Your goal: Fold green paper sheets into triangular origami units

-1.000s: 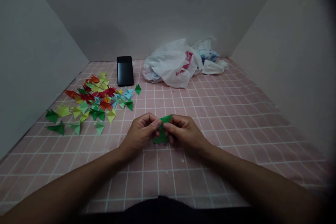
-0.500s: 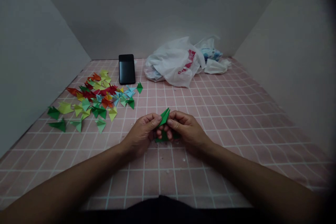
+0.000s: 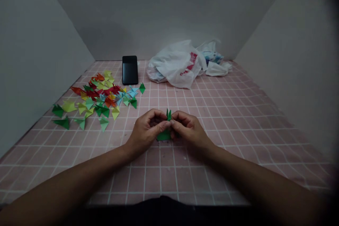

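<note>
Between my two hands is a small piece of green folded paper [image 3: 168, 114], its narrow pointed tips sticking up. My left hand [image 3: 148, 127] pinches it from the left with thumb and fingers. From the right, my right hand [image 3: 187, 127] pinches it too, the two thumb tips almost meeting. Most of the folded paper is hidden by the fingers. More green paper [image 3: 163, 136] shows just under the hands; whether it is a separate piece I cannot tell.
A heap of small folded paper pieces [image 3: 106, 92] in several colours spreads over the left of the pink checked cloth [image 3: 225, 123]. Behind it a black phone [image 3: 130, 70] lies near the back wall. A crumpled white plastic bag [image 3: 176, 63] sits at the back, with smaller wrappings [image 3: 214, 60] beside it.
The green folded paper has turned from a slant to upright, its tips now slightly apart. Both thumbs have moved closer together. The view has shifted slightly.
</note>
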The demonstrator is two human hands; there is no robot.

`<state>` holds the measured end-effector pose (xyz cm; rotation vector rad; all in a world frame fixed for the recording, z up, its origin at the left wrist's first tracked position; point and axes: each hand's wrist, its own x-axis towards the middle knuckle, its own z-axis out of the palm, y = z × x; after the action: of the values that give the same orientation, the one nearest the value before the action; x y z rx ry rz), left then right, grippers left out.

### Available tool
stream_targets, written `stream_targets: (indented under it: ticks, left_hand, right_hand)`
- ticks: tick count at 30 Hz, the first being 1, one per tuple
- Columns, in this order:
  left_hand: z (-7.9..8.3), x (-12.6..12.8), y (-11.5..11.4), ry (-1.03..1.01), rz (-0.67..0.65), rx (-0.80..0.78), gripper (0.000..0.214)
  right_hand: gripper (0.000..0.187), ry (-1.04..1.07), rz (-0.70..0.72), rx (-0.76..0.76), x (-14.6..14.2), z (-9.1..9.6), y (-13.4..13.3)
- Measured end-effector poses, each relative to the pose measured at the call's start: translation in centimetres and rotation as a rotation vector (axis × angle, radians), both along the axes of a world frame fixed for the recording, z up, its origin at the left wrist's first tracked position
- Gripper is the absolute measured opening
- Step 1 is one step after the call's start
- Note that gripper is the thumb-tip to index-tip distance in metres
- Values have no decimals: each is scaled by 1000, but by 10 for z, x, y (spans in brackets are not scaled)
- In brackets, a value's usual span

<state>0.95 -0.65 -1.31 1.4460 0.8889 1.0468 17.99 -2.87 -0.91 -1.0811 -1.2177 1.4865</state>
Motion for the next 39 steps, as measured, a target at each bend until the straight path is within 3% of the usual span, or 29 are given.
stream_targets:
  ticks: [8, 17, 21, 39]
  left_hand:
    - [1, -1, 0, 105, 82, 54, 9]
    - [2, -1, -2, 230, 145, 196, 3]
    - [1, 0, -3, 184, 94, 136, 7]
    - [5, 0, -1, -33, 33, -114, 8]
  right_hand:
    - [20, -27, 11, 40, 2, -1, 0]
    - [19, -110, -26, 193, 0, -5, -1]
    - [19, -161, -91, 203, 0, -7, -2]
    - [3, -71, -77, 238, 0, -10, -4]
